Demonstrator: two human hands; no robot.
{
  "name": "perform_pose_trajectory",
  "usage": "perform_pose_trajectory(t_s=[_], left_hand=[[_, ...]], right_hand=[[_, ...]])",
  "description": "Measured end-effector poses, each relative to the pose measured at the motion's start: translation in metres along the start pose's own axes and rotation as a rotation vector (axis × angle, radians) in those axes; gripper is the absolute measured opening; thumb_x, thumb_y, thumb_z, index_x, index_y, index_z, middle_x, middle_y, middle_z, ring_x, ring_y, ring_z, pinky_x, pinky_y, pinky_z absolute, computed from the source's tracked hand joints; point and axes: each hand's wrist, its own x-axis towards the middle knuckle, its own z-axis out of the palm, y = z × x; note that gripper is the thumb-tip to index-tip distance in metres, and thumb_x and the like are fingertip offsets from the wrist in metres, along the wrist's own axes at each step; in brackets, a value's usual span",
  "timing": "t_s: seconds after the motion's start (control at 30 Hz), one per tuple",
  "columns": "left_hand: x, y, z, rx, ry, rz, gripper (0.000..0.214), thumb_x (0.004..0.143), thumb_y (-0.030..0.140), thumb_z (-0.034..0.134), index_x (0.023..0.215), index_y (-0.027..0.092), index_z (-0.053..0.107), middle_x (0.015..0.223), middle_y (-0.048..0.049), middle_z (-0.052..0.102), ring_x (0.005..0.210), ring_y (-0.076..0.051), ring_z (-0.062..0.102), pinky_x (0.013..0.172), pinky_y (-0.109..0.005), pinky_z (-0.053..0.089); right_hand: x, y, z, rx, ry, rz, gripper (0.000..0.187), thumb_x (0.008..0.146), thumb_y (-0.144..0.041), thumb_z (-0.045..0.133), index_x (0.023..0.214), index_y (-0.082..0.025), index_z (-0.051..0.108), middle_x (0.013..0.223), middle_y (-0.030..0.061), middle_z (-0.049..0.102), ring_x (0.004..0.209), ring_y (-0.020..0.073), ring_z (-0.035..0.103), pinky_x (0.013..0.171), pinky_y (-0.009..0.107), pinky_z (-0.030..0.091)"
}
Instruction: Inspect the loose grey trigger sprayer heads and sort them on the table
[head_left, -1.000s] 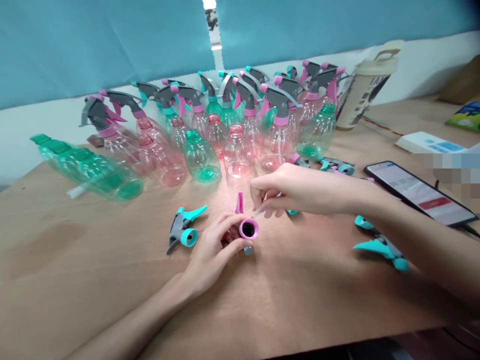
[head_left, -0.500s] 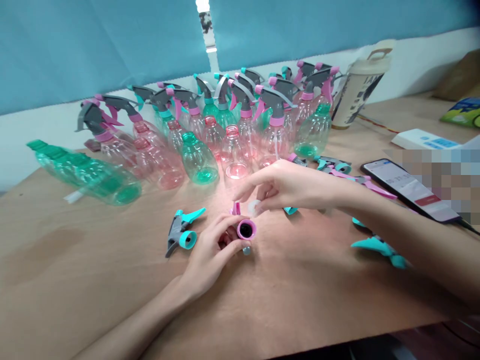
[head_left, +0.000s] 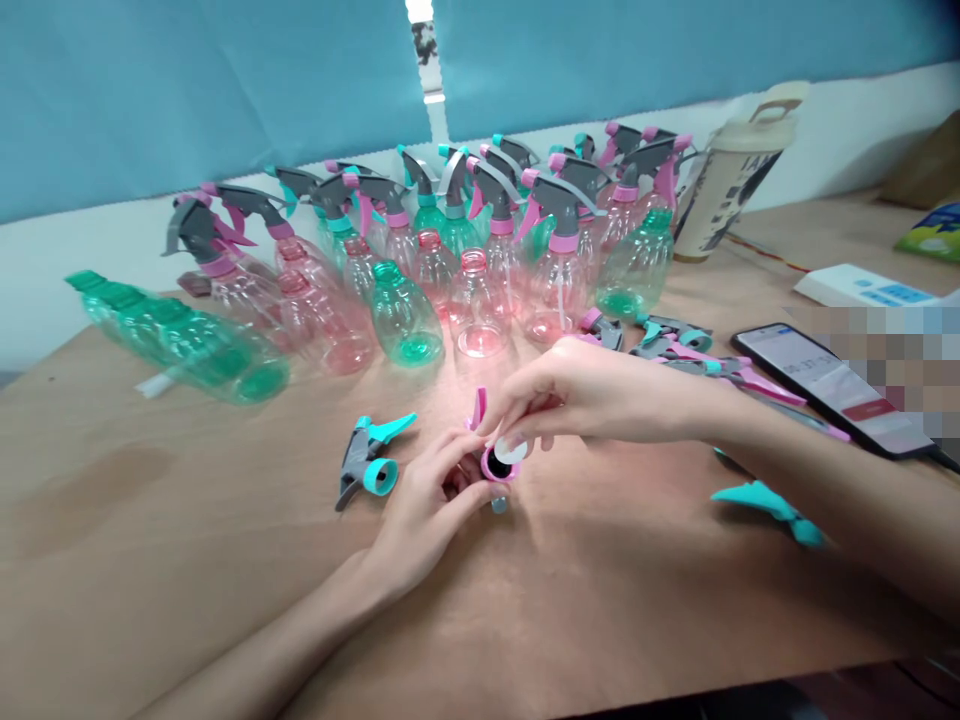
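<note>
My left hand is closed around a spray trigger head with a pink collar, its dark opening turned up toward me. A pink lever sticks out beyond my left fingers; most of the grey body is hidden in the hand. Between the thumb and fingers of my right hand is a small round white disc. It sits right over the rim of the pink collar, partly covering the opening. To the left, a grey and turquoise trigger head lies on the table.
Several clear pink and green spray bottles stand at the back, some topped with trigger heads. Green bottles lean at the left. Loose trigger heads, a phone and a tumbler are on the right. Another turquoise trigger lies near my right forearm.
My right hand has moved down and toward my left hand, bringing the white disc onto the pink collar's opening. My left hand keeps its hold; the view has shifted slightly.
</note>
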Motion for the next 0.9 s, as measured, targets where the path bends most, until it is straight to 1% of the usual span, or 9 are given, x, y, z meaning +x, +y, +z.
perform_pose_trajectory(t_s=[0.1, 0.2, 0.27, 0.4, 0.5, 0.6, 0.7, 0.8, 0.9], left_hand=[[-0.001, -0.001, 0.000, 0.016, -0.002, 0.000, 0.016, 0.086, 0.022, 0.060, 0.101, 0.021, 0.062, 0.087, 0.0011, 0.053, 0.072, -0.012, 0.050, 0.063, -0.024, 0.041], [-0.002, -0.002, 0.001, 0.011, -0.015, 0.003, 0.014, 0.086, 0.020, 0.060, 0.099, 0.020, 0.061, 0.088, 0.0011, 0.054, 0.070, -0.012, 0.051, 0.062, -0.023, 0.041], [-0.003, -0.002, 0.002, -0.003, -0.026, 0.009, 0.011, 0.085, 0.020, 0.061, 0.097, 0.020, 0.061, 0.087, 0.0014, 0.055, 0.070, -0.011, 0.051, 0.061, -0.023, 0.041], [-0.005, -0.003, 0.004, -0.061, -0.036, -0.007, 0.013, 0.083, 0.023, 0.064, 0.095, 0.018, 0.060, 0.083, 0.0012, 0.058, 0.070, -0.012, 0.055, 0.062, -0.023, 0.043], [-0.005, -0.004, 0.006, -0.090, -0.045, -0.020, 0.015, 0.083, 0.026, 0.065, 0.094, 0.018, 0.059, 0.080, 0.0002, 0.061, 0.070, -0.014, 0.058, 0.063, -0.025, 0.046], [-0.005, -0.006, 0.007, -0.064, -0.019, -0.009, 0.016, 0.081, 0.029, 0.067, 0.089, 0.017, 0.060, 0.078, -0.0007, 0.062, 0.069, -0.015, 0.059, 0.063, -0.026, 0.049], [-0.007, -0.007, 0.008, -0.025, 0.013, 0.003, 0.016, 0.079, 0.030, 0.068, 0.084, 0.017, 0.060, 0.074, 0.0001, 0.061, 0.065, -0.013, 0.058, 0.059, -0.025, 0.049], [-0.007, -0.008, 0.009, -0.015, 0.044, 0.022, 0.020, 0.078, 0.028, 0.069, 0.093, 0.018, 0.061, 0.076, 0.0002, 0.062, 0.064, -0.013, 0.058, 0.058, -0.024, 0.050], [-0.008, -0.009, 0.009, -0.030, 0.061, 0.046, 0.028, 0.078, 0.025, 0.069, 0.104, 0.021, 0.060, 0.083, -0.0010, 0.065, 0.067, -0.013, 0.060, 0.059, -0.025, 0.051]], right_hand=[[-0.001, -0.001, 0.001, 0.002, 0.053, -0.006, 0.011, 0.082, -0.015, 0.062, 0.091, -0.016, 0.069, 0.080, -0.0011, 0.072, 0.067, 0.0092, 0.066, 0.055, 0.018, 0.049], [-0.002, -0.002, 0.004, -0.027, 0.102, -0.054, 0.005, 0.078, -0.017, 0.068, 0.083, -0.015, 0.068, 0.077, -0.0020, 0.072, 0.067, 0.0083, 0.065, 0.058, 0.017, 0.049], [-0.001, -0.002, 0.006, -0.025, 0.110, -0.065, 0.006, 0.076, -0.019, 0.070, 0.080, -0.015, 0.068, 0.077, -0.0025, 0.071, 0.067, 0.0076, 0.064, 0.059, 0.018, 0.048], [0.002, 0.001, 0.010, 0.009, 0.059, -0.024, 0.010, 0.075, -0.017, 0.070, 0.085, -0.015, 0.068, 0.075, -0.0026, 0.071, 0.065, 0.0067, 0.063, 0.060, 0.017, 0.048], [0.003, 0.003, 0.012, 0.009, 0.034, -0.031, 0.012, 0.075, -0.018, 0.070, 0.087, -0.016, 0.068, 0.074, -0.0035, 0.070, 0.062, 0.0060, 0.061, 0.058, 0.016, 0.047], [0.003, 0.004, 0.014, -0.015, 0.013, -0.047, 0.010, 0.076, -0.019, 0.069, 0.086, -0.017, 0.067, 0.076, -0.0034, 0.069, 0.063, 0.0066, 0.060, 0.057, 0.017, 0.045], [0.003, 0.004, 0.016, -0.052, -0.011, -0.046, 0.008, 0.077, -0.017, 0.066, 0.085, -0.017, 0.066, 0.078, -0.0028, 0.069, 0.064, 0.0074, 0.059, 0.056, 0.018, 0.043], [0.003, 0.002, 0.013, -0.104, 0.021, -0.036, 0.007, 0.079, -0.019, 0.066, 0.086, -0.017, 0.066, 0.078, -0.0025, 0.067, 0.065, 0.0072, 0.058, 0.056, 0.018, 0.042], [0.000, -0.002, 0.006, -0.114, 0.087, -0.075, 0.007, 0.083, -0.022, 0.063, 0.087, -0.016, 0.066, 0.078, -0.0032, 0.066, 0.063, 0.0055, 0.056, 0.056, 0.017, 0.042]])
